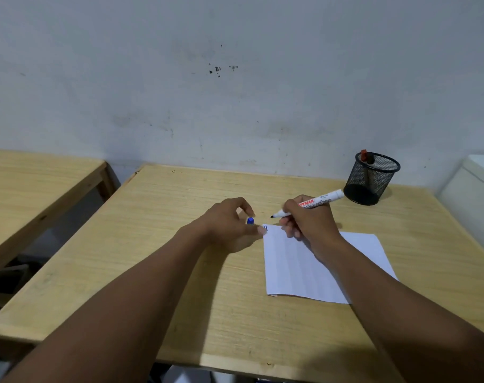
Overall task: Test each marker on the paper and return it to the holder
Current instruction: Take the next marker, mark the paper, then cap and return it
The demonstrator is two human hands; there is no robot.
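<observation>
Your wooden table (180, 266) carries the paper (296, 269) at about four o'clock from centre and the mesh holder (371, 179) at two o'clock. Your right hand (308, 221) is clamped on the uncapped marker (322, 201), tip just above the paper's far corner; your left hand (229, 225) pinches the blue cap (250, 220). Pin that corner, then stroke lightly beside the blue marks.

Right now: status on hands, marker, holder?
Right hand gripping uncapped marker, tip off the paper. Left hand pinching blue cap. Holder upright, one marker inside. Nothing in the way.
</observation>
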